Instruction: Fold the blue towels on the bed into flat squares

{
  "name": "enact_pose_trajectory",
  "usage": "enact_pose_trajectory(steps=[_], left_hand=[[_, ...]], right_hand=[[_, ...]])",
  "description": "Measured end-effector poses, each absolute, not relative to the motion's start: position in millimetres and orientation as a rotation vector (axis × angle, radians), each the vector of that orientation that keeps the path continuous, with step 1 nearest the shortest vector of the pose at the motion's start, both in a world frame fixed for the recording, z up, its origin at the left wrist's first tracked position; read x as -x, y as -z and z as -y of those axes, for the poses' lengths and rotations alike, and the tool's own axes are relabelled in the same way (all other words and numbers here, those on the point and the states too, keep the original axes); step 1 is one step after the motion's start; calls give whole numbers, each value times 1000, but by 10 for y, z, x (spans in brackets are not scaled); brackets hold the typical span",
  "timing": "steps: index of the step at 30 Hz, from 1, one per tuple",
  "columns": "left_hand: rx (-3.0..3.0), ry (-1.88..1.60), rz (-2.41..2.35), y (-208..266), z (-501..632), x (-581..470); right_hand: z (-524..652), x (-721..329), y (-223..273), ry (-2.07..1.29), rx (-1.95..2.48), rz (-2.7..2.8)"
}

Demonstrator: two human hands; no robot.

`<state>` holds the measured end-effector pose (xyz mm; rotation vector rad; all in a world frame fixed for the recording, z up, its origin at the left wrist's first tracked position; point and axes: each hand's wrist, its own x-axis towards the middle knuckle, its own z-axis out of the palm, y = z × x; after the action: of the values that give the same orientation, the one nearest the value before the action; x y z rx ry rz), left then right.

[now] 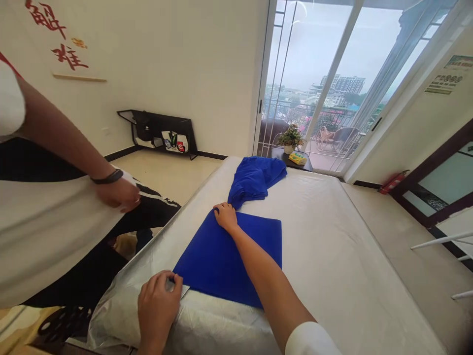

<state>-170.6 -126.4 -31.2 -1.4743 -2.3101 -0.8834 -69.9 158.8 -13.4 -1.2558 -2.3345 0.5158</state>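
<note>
a flat, blue, roughly square fabric piece (pixel 210 256) lies on the plastic-wrapped whitish mattress (pixel 325 236), towards two o'clock from the left hand (pixel 159 301), whose thumb and bent fingers pinch its seven-o'clock corner. the right hand (pixel 226 217) rests half-curled at its eleven-o'clock corner; whether it grips, i cannot tell. the edge between them runs towards one o'clock. red wall characters (pixel 69 57) at ten o'clock read 解难.

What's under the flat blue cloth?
The pale, plastic-covered surface shows around the flat blue cloth, and a small pale edge shows at its near-left corner, beside the left hand. Whatever else lies beneath the cloth is covered, so I can't tell.
</note>
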Motion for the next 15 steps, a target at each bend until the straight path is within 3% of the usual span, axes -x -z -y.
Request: enact_pose_trajectory(steps=[9,15], left_hand=[[1487,823,2312,301,1233,1698],[1502,820,2410,309,1232,1741]], right_hand=[[-1582,761,185,-449,1319,2352],[-1509,636,177,-692,1138,2103]])
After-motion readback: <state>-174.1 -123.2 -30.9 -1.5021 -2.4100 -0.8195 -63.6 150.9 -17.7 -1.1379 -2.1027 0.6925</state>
